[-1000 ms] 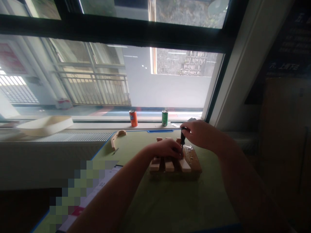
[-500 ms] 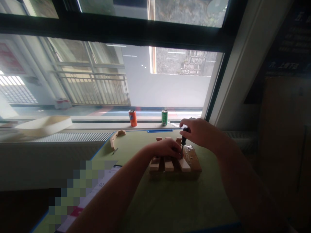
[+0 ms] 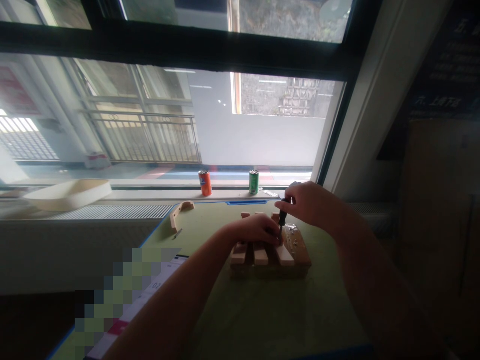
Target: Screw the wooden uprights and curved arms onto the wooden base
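My right hand is closed around the black handle of a screwdriver, which stands nearly upright. Its shaft points down to the rightmost of several pale wooden slats. My left hand rests across the slats, fingers bent and pressed together by the screwdriver's tip; what they pinch is too small to make out. Beneath the slats lies a brown box-like block with a shiny clear wrapping. Small metal screws lie on its right part.
On the green table a curved wooden piece lies at the far left corner. A phone-like screen is beside my left forearm. An orange can, a green can and a cream tray stand along the window sill.
The fingers of my right hand have shifted their grip on the screwdriver handle, the index finger moving lower and inward. My left hand and the slats stay in place.
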A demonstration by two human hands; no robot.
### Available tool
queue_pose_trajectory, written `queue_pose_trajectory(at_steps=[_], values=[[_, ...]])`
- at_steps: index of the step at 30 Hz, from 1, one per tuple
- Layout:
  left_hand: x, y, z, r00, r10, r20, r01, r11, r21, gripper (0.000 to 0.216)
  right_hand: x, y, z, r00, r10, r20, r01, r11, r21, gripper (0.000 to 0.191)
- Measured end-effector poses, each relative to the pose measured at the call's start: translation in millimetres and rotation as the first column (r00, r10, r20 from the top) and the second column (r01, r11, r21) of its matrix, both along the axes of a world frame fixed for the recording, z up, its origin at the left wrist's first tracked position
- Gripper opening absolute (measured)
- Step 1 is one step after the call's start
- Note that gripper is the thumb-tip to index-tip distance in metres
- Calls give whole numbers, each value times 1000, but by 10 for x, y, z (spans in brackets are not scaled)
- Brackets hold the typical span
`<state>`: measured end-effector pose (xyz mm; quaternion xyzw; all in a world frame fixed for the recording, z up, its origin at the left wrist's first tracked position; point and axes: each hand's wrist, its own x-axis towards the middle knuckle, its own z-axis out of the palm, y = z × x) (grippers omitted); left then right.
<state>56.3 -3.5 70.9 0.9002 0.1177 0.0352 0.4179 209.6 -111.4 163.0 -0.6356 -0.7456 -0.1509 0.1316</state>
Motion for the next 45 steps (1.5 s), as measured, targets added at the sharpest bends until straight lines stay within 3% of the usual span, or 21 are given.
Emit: queue_pose_trajectory(at_steps=[6, 11, 15, 20, 23, 26, 28, 36, 45], values=[[3, -2, 2, 1000, -11, 0, 11, 1000, -3, 24, -25, -29, 3, 993, 80, -82, -84, 996, -42, 32], [3, -24, 36, 1000, 1, -11, 0, 999, 48, 25, -23, -34, 20, 996, 68, -63, -76, 989, -124, 25], [6, -25, 41, 1000, -4, -6, 5, 998, 66, 25, 13, 28, -25, 995, 80, -59, -85, 991, -102, 24], [1, -17, 46, 1000, -16, -10, 17, 996, 88, 24, 73, 111, -90, 1000, 8, -9, -9, 1000, -4, 45], [-10, -27, 70, 1000, 4, -3, -3, 992, 129, 24, 83, 164, -105, 998, -61, 15, 62, 990, -123, 48], [-15, -39, 80, 1000, -11, -12, 12, 990, 137, 22, 78, 207, -115, 1000, -23, 17, 27, 973, -231, 38], [-12, -43, 70, 1000, 18, 1, -18, 988, 156, 22, 75, 219, -125, 1000, 17, 10, -14, 976, -217, 34], [-4, -27, 25, 1000, 10, -8, -10, 1000, 13, 25, 28, 111, -72, 993, 111, -51, -116, 985, -125, 27], [-1, 14, -21, 1000, 12, 2, -12, 1000, 3, 25, -66, 61, -37, 1000, -4, 12, 5, 996, -88, 37]])
